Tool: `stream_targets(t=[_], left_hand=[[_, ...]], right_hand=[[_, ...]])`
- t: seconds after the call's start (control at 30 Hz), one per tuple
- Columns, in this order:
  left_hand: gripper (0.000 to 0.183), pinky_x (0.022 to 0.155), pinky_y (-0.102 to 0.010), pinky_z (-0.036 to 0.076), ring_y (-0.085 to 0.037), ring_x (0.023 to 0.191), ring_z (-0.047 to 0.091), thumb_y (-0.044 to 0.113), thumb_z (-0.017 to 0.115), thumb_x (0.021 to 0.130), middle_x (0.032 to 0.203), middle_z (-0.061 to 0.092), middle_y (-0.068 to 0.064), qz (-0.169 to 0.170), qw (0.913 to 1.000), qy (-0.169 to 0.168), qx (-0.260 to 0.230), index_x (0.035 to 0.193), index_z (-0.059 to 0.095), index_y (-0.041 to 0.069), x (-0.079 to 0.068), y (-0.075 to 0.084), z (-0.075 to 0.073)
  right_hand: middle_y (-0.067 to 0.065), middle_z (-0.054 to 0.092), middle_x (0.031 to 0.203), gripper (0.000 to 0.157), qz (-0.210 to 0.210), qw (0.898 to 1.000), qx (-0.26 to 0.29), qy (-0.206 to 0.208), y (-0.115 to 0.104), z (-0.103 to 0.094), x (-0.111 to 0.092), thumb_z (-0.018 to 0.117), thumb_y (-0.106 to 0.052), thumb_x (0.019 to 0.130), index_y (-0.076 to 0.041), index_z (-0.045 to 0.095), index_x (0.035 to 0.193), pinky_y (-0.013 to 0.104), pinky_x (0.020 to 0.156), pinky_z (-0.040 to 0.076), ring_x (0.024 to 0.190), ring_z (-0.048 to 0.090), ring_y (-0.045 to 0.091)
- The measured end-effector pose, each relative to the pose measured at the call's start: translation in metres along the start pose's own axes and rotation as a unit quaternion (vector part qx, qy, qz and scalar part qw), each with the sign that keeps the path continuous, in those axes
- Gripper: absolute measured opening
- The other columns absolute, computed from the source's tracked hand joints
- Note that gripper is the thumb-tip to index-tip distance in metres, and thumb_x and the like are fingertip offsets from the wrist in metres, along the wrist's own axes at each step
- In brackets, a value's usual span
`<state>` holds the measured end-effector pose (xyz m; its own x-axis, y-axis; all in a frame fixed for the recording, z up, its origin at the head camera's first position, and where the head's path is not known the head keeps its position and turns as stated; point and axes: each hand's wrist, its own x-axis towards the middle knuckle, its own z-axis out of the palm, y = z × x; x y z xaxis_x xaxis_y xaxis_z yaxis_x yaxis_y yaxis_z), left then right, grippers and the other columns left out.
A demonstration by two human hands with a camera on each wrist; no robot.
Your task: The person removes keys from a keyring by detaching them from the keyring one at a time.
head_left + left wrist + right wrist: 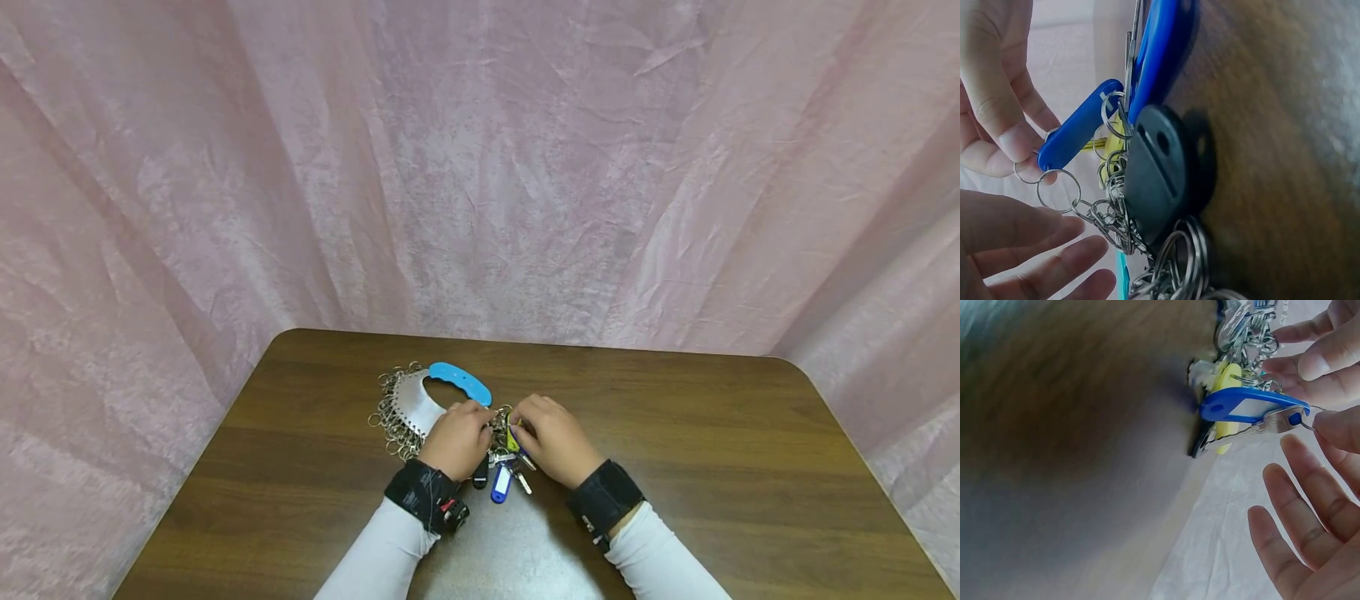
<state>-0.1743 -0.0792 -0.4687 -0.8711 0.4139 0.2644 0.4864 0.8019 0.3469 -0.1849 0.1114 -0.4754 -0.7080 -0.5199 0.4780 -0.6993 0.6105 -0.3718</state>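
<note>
My left hand [457, 437] pinches a bare split ring [1059, 190] between thumb and finger; the ring links into a bunch of small metal rings [1110, 219]. To its right, my right hand [555, 437] pinches a thin key ring that carries a blue key tag [1254, 405] and a silver key [1282, 420]. A yellow tag [1230, 378] hangs close behind them. In the left wrist view, a black oval fob [1157, 178] stands near the tabletop. Another blue tag [501, 483] with a white label lies below the hands, beside a key [522, 482].
Left of the hands, a curved metal plate [415, 404] with a light blue handle [460, 381] lies on the brown wooden table [712, 442]. Many small rings [393, 417] line the plate's outer edge. A pink curtain [480, 167] hangs behind the table's far edge.
</note>
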Motion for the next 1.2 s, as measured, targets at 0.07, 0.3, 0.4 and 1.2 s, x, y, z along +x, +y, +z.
stream_targets(t=[0.07, 0.3, 0.4, 1.2], left_hand=[[0.022, 0.080, -0.041, 0.048, -0.026, 0.092, 0.057, 0.009, 0.061, 0.088, 0.103, 0.063, -0.008, 0.002, 1.0000, 0.003, 0.000, 0.108, 0.067, 0.004, 0.000, -0.001, 0.001], [0.016, 0.076, -0.039, 0.048, -0.023, 0.087, 0.057, 0.010, 0.063, 0.087, 0.096, 0.063, -0.005, 0.007, 0.9999, 0.007, -0.008, 0.102, 0.070, 0.008, 0.001, -0.002, 0.002], [0.013, 0.077, -0.037, 0.049, -0.020, 0.086, 0.058, 0.013, 0.065, 0.086, 0.093, 0.063, -0.003, 0.011, 0.9998, 0.009, -0.014, 0.097, 0.071, 0.010, 0.002, -0.002, 0.003], [0.004, 0.069, -0.025, 0.047, -0.004, 0.077, 0.053, 0.019, 0.066, 0.088, 0.084, 0.058, 0.010, 0.010, 0.9980, -0.021, -0.060, 0.091, 0.069, 0.019, 0.005, 0.001, 0.012]], right_hand=[[-0.005, 0.058, 0.090, 0.012, -0.001, 1.000, 0.002, 0.000, -0.001, 0.000, -0.001, 0.069, -0.009, 0.083, -0.015, 0.061, 0.089, 0.033, 0.076, 0.046, 0.087, 0.053, 0.012], [-0.004, 0.058, 0.091, 0.014, -0.009, 1.000, 0.022, 0.002, -0.003, 0.000, -0.003, 0.070, -0.006, 0.083, -0.013, 0.060, 0.090, 0.034, 0.075, 0.046, 0.086, 0.055, 0.016], [-0.004, 0.059, 0.091, 0.013, -0.002, 0.999, 0.032, 0.005, -0.005, -0.002, -0.004, 0.070, -0.007, 0.083, -0.013, 0.060, 0.089, 0.034, 0.075, 0.046, 0.086, 0.055, 0.016], [-0.006, 0.058, 0.091, 0.010, 0.044, 0.995, 0.085, -0.002, -0.008, -0.004, -0.017, 0.065, -0.011, 0.089, -0.017, 0.059, 0.093, 0.033, 0.070, 0.046, 0.081, 0.056, 0.018]])
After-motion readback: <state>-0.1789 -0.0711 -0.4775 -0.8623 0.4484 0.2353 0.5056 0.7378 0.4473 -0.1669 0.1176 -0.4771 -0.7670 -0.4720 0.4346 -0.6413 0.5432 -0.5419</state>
